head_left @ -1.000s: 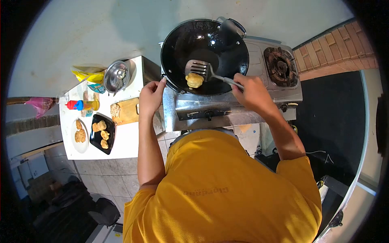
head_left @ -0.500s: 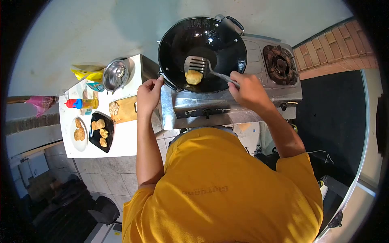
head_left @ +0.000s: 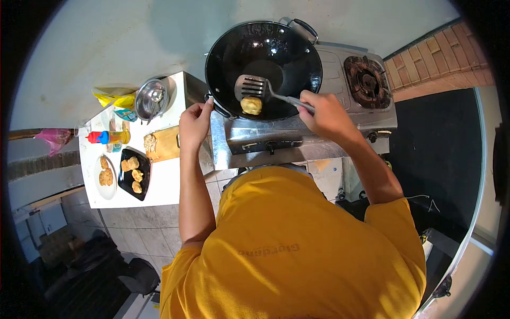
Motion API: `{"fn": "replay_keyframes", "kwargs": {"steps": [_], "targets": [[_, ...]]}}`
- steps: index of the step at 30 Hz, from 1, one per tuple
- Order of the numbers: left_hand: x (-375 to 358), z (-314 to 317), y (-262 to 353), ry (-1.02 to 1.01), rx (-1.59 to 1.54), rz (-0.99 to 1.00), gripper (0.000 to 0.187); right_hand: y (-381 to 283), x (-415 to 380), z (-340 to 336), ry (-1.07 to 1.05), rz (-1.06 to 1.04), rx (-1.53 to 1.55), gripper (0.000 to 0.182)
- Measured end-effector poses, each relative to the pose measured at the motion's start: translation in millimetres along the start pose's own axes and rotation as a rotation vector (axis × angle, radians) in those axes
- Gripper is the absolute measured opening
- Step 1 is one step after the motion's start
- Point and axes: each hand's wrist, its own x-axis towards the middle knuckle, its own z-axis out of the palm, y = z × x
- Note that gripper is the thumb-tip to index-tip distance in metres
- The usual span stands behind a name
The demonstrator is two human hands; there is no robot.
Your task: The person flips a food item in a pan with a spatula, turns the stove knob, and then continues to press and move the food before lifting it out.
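Note:
A large black wok point(head_left: 297, 74) sits on the left side of the gas stove. My left hand point(head_left: 195, 123) is closed on the wok's near-left handle, thumb on top. With my right hand point(head_left: 330, 118) I grip the grey handle of a slotted metal spatula point(head_left: 251, 85), its head low inside the wok. Just below the spatula head, a golden piece of fried food point(head_left: 251, 106) lies on the wok's near inner wall, right at the blade's edge. Oil glistens on the wok's dark surface.
To the left, a white table point(head_left: 159, 189) holds a black square plate point(head_left: 142, 194) and a white plate point(head_left: 106, 192) with browned pieces, a wooden cutting board point(head_left: 166, 142), squeeze bottles point(head_left: 109, 137) and a metal bowl point(head_left: 144, 101). A bare burner point(head_left: 367, 82) is at right.
The spatula head has shifted slightly left in the wok, and the fried piece has moved a little with it. My left hand stays at the handle.

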Motion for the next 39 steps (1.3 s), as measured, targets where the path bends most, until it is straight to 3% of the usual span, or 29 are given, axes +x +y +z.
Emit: {"fn": "replay_keyframes", "kwargs": {"steps": [7, 39], "targets": [[-3.6, -3.6, 6.8, -0.004, -0.001, -0.06, 0.042, 2.4, -5.9, -1.1, 0.006, -0.013, -0.042, 0.009], [-2.6, -5.0, -0.6, 0.034, -0.048, 0.024, 0.042, 8.2, 0.6, -5.0, 0.017, 0.025, 0.012, 0.011]]}}
